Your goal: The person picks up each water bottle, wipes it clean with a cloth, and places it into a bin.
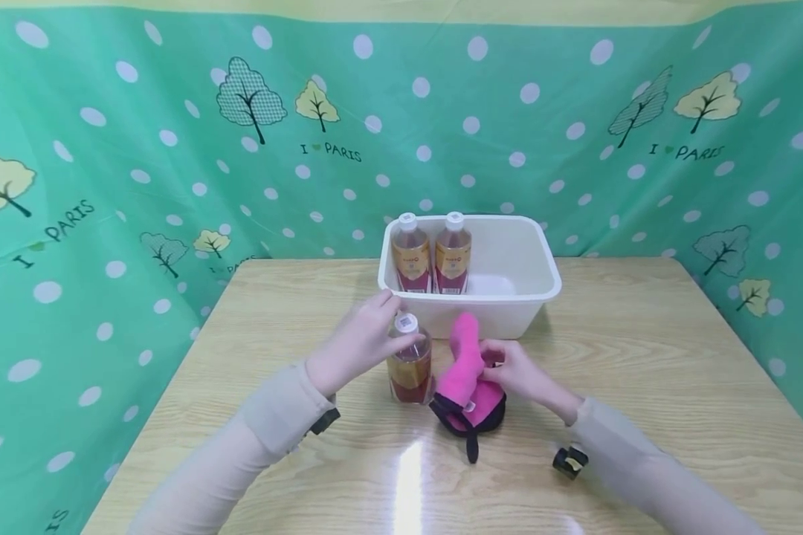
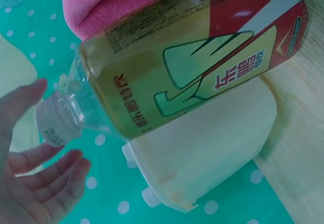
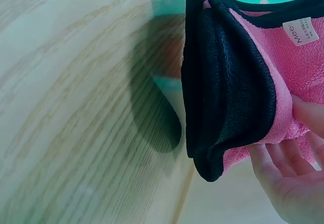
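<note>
A capped drink bottle [image 1: 411, 375] stands upright on the table, with a gold and red label. My left hand [image 1: 364, 338] is at its white cap [image 2: 58, 118]. The thumb and fingers are spread on either side of the cap and not closed tightly on it. To the right of the bottle is a pink towel [image 1: 465, 364] with black edging, a small white tag and a dark loop. In the right wrist view, the thumb and fingers of my right hand [image 3: 293, 178] pinch the towel's pink fabric. Part of the towel leans against the front of the white bin.
A white plastic bin [image 1: 525, 312] sits at the back of the wooden table [image 1: 294, 312]. Inside, at its left end, two similar bottles [image 1: 451, 260] stand side by side. Behind hangs a green dotted curtain [image 1: 442, 96].
</note>
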Demonstrator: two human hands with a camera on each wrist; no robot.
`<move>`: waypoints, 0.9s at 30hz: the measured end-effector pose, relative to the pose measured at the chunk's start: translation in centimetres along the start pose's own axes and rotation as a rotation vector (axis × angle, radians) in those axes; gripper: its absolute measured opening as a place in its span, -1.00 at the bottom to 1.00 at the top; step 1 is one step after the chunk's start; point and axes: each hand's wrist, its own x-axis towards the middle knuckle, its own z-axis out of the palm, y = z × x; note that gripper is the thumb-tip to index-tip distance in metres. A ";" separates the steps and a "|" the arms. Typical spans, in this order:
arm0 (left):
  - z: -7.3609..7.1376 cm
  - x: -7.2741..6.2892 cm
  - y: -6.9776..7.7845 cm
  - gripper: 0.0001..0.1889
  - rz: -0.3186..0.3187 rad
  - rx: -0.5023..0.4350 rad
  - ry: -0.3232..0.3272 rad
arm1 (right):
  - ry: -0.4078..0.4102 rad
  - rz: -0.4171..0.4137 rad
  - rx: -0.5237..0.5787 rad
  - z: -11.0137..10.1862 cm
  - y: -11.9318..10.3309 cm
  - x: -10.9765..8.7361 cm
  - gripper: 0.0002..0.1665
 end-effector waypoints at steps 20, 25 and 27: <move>0.2 -0.4 -0.3 -0.76 -0.004 -0.171 -0.013 | 0.031 0.035 0.000 -0.7 -0.2 -0.6 -0.77; -0.2 -0.5 -0.6 -0.76 -0.019 -0.251 -0.066 | 0.033 0.036 -0.001 -0.8 -0.3 -0.5 -0.79; -0.3 -0.5 -0.8 -0.76 -0.022 -0.273 -0.090 | 0.033 0.028 -0.003 -0.9 -0.5 -0.3 -0.79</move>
